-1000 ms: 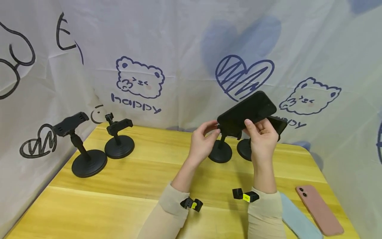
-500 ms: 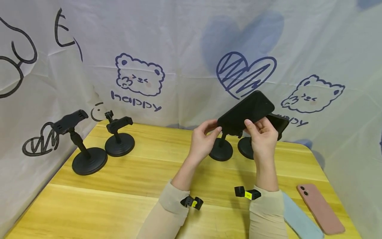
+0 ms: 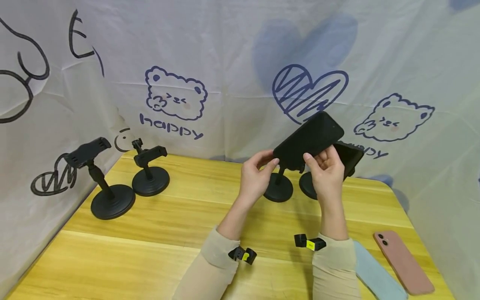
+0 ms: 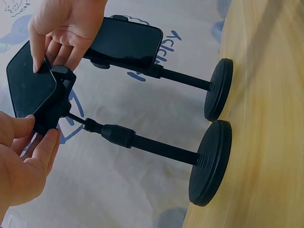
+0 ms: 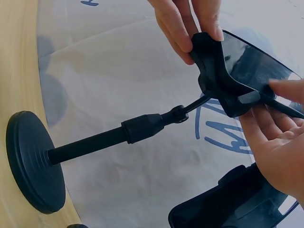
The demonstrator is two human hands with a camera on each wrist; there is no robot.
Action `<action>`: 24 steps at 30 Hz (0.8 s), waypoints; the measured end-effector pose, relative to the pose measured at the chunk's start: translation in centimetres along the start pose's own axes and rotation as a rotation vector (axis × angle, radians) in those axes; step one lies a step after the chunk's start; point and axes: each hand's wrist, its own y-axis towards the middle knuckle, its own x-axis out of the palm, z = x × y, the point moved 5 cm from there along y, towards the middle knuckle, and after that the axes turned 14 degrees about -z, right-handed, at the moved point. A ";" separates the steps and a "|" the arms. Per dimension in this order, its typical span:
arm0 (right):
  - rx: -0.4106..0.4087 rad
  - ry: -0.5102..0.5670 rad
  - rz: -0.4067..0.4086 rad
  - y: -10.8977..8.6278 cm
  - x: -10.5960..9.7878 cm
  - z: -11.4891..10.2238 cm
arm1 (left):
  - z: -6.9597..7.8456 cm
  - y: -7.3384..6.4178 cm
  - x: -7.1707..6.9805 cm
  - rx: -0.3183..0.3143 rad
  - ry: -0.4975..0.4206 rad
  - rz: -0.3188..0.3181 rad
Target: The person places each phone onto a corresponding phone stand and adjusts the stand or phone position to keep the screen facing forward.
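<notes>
A black phone (image 3: 311,139) sits tilted against the clamp (image 5: 211,66) of a black phone stand, whose round base (image 3: 278,189) rests on the table. My left hand (image 3: 255,177) pinches the clamp's left end at the phone's lower corner, thumb in front and fingers behind. With thumb on the screen and fingers behind, my right hand (image 3: 330,175) grips the phone's lower edge beside the clamp's other end. Behind the right hand, a second stand holds another black phone (image 4: 128,42) in its clamp, partly hidden in the head view.
At the left stand two more black phone stands, a taller one (image 3: 112,202) and a shorter one (image 3: 150,181), both without phones. A pink phone case (image 3: 405,264) and a light blue one (image 3: 378,271) lie at the front right. A printed cloth (image 3: 232,116) hangs behind the table.
My right hand has shifted slightly left along the phone's lower edge, and the phone's upper end has risen a little. The left hand keeps its place at the clamp.
</notes>
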 end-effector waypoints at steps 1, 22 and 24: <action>-0.007 -0.027 -0.009 0.0 0.1 0.0 | 0.0 0.0 0.0 0.000 0.001 0.003; -0.103 -0.127 -0.048 0.0 0.5 0.0 | 0.5 0.0 0.2 0.110 0.181 0.001; -0.100 -0.124 -0.042 0.0 0.5 0.0 | 0.7 0.0 0.2 0.134 0.214 0.005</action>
